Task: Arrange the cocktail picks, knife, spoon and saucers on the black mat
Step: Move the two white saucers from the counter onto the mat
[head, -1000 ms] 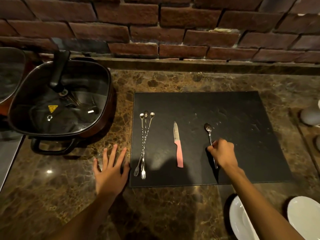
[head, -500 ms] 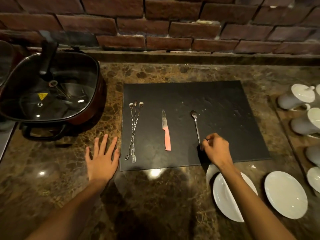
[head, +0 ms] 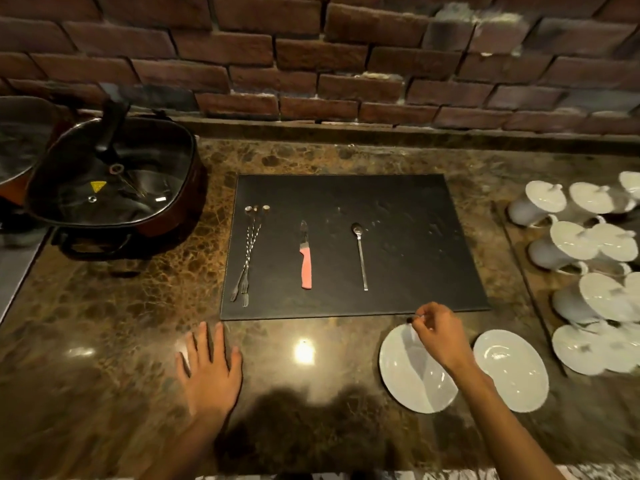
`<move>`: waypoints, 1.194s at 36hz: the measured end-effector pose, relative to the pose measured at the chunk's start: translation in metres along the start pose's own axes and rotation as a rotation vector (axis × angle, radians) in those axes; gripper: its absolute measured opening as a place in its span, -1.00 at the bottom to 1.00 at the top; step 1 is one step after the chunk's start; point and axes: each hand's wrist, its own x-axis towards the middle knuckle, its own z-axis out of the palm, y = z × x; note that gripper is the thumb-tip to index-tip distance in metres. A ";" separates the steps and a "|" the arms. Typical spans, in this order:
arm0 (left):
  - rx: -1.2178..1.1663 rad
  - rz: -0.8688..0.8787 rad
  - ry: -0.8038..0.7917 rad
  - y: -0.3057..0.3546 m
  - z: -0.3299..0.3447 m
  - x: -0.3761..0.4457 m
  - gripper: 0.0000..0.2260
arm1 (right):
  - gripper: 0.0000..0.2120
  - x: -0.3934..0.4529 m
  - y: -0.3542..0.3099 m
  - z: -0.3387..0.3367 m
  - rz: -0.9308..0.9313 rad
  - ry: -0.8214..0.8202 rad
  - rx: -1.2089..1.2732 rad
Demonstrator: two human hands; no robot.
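The black mat [head: 398, 202] lies on the marble counter. On its left part lie three metal cocktail picks [head: 248, 252], side by side. A pink-handled knife [head: 305, 261] lies to their right, and a spoon [head: 361, 254] lies further right, alone. Two white saucers sit on the counter in front of the mat's right corner: one [head: 408, 379] partly under my right hand [head: 440, 336], the other [head: 512, 370] to its right. My right hand hovers over the first saucer's far rim, fingers curled and empty. My left hand [head: 207, 370] rests flat on the counter, fingers spread.
A square lidded pan [head: 110, 181] stands left of the mat. White lidded cups [head: 571, 244] crowd a tray at the right edge. A brick wall [head: 311, 64] runs behind the counter. The counter's front edge is near the bottom.
My right hand let go of the spoon and drew back off the mat to above the left saucer. The view shifted right and back, showing more cups.
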 end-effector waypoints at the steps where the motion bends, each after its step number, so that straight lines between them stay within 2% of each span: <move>1: -0.003 0.004 -0.012 0.007 0.004 -0.007 -0.40 | -0.86 0.000 0.008 -0.004 0.016 -0.009 -0.004; 6: 0.041 0.110 -0.084 0.049 0.023 -0.051 -0.44 | -0.91 0.008 0.042 -0.018 -0.062 -0.103 -0.115; 8: 0.077 0.169 -0.096 0.072 0.030 -0.063 -0.42 | -0.87 0.015 0.054 -0.020 -0.110 -0.140 -0.152; 13: 0.123 0.363 -0.144 0.140 0.047 -0.076 -0.50 | -0.81 0.030 0.070 -0.024 -0.167 -0.348 -0.213; 18: 0.141 0.389 -0.183 0.194 0.057 -0.076 -0.49 | -0.75 0.034 0.071 -0.026 -0.207 -0.460 -0.230; 29: 0.207 0.360 -0.208 0.218 0.064 -0.074 -0.49 | -0.78 0.054 0.084 -0.022 -0.180 -0.493 -0.184; 34: 0.199 0.350 -0.226 0.220 0.062 -0.075 -0.47 | -0.86 0.071 0.087 -0.032 -0.168 -0.428 -0.154; 43: 0.181 0.358 -0.180 0.220 0.062 -0.074 -0.54 | -0.86 0.135 0.080 -0.063 -0.142 -0.267 -0.109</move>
